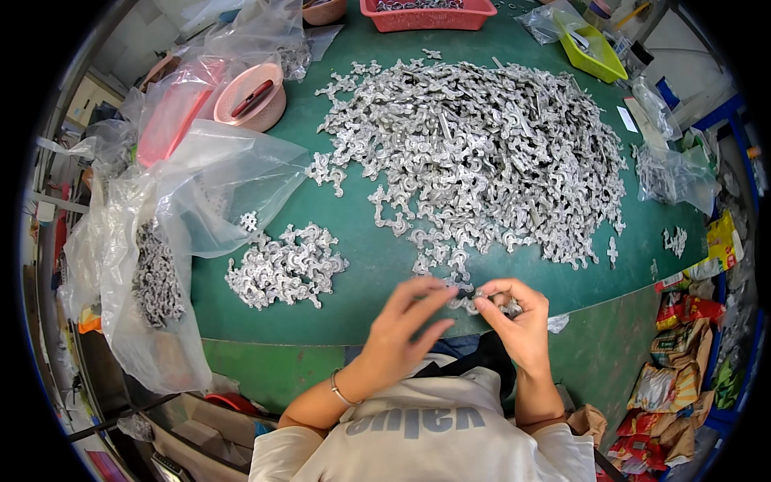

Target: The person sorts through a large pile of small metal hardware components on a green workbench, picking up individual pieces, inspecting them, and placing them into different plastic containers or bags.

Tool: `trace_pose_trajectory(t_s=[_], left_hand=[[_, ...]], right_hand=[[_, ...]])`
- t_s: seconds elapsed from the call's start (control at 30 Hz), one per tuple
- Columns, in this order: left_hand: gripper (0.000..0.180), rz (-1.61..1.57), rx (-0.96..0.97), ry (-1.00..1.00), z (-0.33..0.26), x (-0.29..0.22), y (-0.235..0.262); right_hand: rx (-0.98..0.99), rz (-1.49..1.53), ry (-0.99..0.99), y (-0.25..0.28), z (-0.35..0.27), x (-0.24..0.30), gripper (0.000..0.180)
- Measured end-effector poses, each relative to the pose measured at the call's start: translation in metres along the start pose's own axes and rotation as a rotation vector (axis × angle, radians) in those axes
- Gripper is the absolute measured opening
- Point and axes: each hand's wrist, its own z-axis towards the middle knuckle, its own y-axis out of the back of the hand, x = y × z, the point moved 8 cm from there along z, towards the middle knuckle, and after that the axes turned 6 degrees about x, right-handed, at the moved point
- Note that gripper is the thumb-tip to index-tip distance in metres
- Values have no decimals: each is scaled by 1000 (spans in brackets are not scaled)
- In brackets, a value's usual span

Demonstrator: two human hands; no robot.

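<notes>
A large heap of small silver-grey metal castings (482, 153) with curved, branching outlines covers the middle of the green table. Near its front edge, my right hand (518, 325) pinches one metal casting (464, 304) between thumb and fingers; more grey metal shows within the curled fingers, partly hidden. Just left of that piece is my left hand (405, 329), thumb and fingers apart, with nothing visible in it. A bracelet circles the left wrist. To the left lies a smaller pile of similar castings (285, 265).
A clear plastic bag (201, 173) spreads over the table's left side, with dark metal parts inside. Behind it stands a pink bowl (269, 108) holding a red-handled tool. A red tray (430, 19) and a yellow-green basket (598, 58) sit at the back. Bagged parts (662, 177) lie right.
</notes>
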Motion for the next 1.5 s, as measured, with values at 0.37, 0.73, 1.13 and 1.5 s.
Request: trace_pose_trajectory(t_s=[0.37,0.73,1.13,1.5], left_hand=[[23,-186,-7,-15,4,-9,-3],[25,-272,22,8,4,-15,-3],[26,-201,7,-85,4,-31,2],[25,-238,55,-141,3,-38,-1]], right_hand=[[82,115,68,10,-17,20,24],[80,232,42,11,-20,23,23],[122,357,28,9,-23,21,20],[141,384,97,9,-23,26,19]])
